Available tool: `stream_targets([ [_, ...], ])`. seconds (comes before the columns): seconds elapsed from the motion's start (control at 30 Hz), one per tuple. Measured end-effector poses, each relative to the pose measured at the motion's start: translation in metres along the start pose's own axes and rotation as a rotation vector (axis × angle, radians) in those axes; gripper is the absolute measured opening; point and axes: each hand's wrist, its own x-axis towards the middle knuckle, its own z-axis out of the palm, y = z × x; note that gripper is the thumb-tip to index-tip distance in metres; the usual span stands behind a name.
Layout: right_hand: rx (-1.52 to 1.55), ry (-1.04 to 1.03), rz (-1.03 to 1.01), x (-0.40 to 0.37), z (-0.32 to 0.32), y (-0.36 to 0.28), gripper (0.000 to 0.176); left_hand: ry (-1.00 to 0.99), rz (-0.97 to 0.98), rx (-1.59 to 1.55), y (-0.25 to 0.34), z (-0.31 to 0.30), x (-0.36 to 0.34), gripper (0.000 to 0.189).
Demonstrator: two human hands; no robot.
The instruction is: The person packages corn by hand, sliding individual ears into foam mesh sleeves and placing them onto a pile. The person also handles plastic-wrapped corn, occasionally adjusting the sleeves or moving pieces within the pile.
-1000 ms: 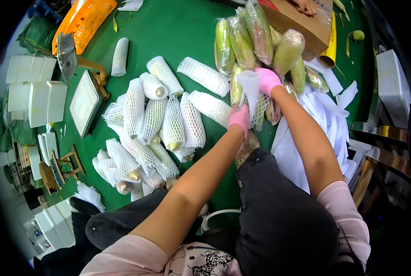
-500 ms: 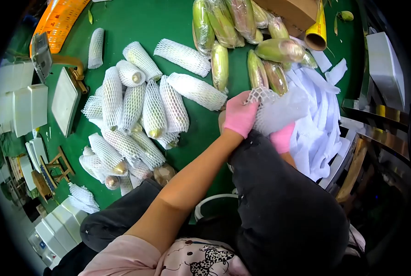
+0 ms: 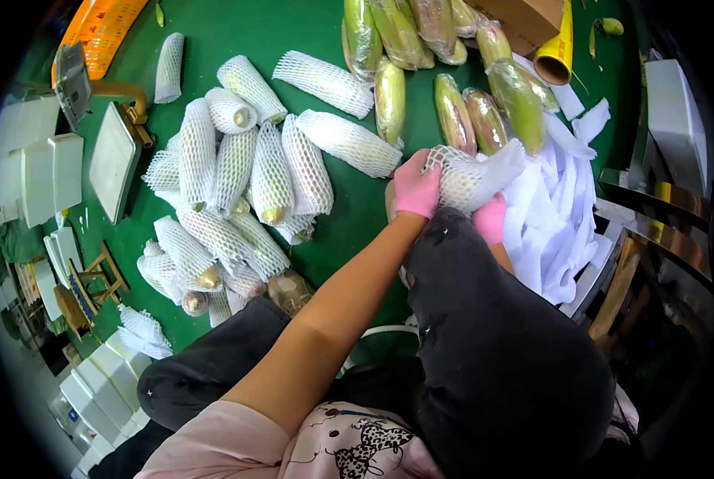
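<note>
Both my hands wear pink gloves. My left hand (image 3: 415, 188) is closed on the open mesh end of a white foam net sleeve (image 3: 462, 182). My right hand (image 3: 490, 219) is closed at the sleeve's other side, low by my raised knee, its fingers partly hidden behind the foam. The sleeve bulges round in the middle and its loose end points up to the right; I cannot tell whether an ear is inside. Just beyond lie film-wrapped corn ears (image 3: 455, 116). A heap of flat white foam sleeves (image 3: 545, 231) lies right of my right hand.
Corn ears in foam nets (image 3: 233, 168) are piled on the green surface (image 3: 357, 231) to the left. A scale (image 3: 116, 164) and an orange crate (image 3: 101, 36) stand farther left. At the back right are a cardboard box (image 3: 525, 24) and a yellow film roll (image 3: 555, 60).
The sleeve between my hands has become rounder and fuller. One film-wrapped ear at the back right has swung from lying crosswise to pointing toward me. The whole view has shifted slightly.
</note>
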Motion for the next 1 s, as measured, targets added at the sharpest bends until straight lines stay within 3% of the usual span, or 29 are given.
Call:
stream_targets([
  [0.1,0.512,0.124,0.320,0.003,0.006,-0.017,0.030,-0.105,-0.060,0.214,-0.039,-0.002,0.000,0.024],
  [0.23,0.383,-0.002,0.226,0.003,0.002,-0.002,0.030,-0.165,-0.145,0.398,-0.014,0.002,0.006,0.025],
  [0.4,0.340,-0.093,0.319,0.010,0.009,0.017,0.030,-0.252,-0.197,0.532,-0.015,0.008,0.023,0.049],
  [0.53,0.381,-0.168,0.294,0.007,0.014,0.028,0.029,-0.589,-0.217,0.876,-0.013,-0.006,0.052,0.063],
  [0.63,0.392,-0.200,0.101,-0.007,0.011,-0.052,0.026,-0.841,-0.848,-0.191,-0.006,-0.034,0.045,0.057],
  [0.7,0.395,-0.300,0.129,-0.001,0.019,-0.091,0.025,-0.850,-0.995,-0.713,0.027,-0.066,0.024,0.049],
  [0.77,0.169,-0.312,-0.050,-0.003,0.020,-0.122,0.028,-0.700,-0.919,-1.059,0.006,-0.095,0.021,0.045],
  [0.8,0.033,-0.231,-0.107,0.006,0.014,-0.126,0.032,-0.622,-0.696,-0.920,0.005,-0.121,0.025,0.045],
  [0.83,0.156,-0.058,0.045,0.017,0.002,-0.087,0.033,-0.556,-0.487,-0.780,0.007,-0.143,0.027,0.044],
  [0.87,0.195,0.103,0.066,0.033,-0.013,-0.082,0.036,-0.461,-0.579,-0.774,0.035,-0.167,0.029,0.043],
  [0.9,0.079,0.283,-0.160,0.053,-0.029,-0.063,0.039,-0.359,-0.668,-0.771,0.063,-0.191,0.031,0.043],
  [0.97,-0.267,0.362,-0.070,0.064,-0.069,-0.029,0.048,-0.255,-0.370,-0.677,0.083,-0.254,0.032,0.043],
  [1.0,-0.412,0.380,-0.003,0.061,-0.080,-0.021,0.052,-0.145,-0.239,-0.314,0.110,-0.283,0.034,0.041],
])
